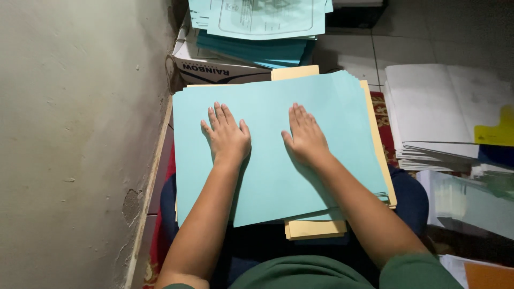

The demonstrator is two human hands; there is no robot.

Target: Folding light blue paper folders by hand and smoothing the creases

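We've got left hand (227, 138) and right hand (306, 137) flat, fingers spread, gripping nothing, pressing the top light-blue sheet (267, 155) to steady it on the cream folder stack (316, 229) on our lap

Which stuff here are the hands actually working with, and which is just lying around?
In hand:
left hand and right hand, both flat on the light blue sheet
yellow sheets beneath it

Lying about:
cardboard box
printed blue papers
white paper stack
wall
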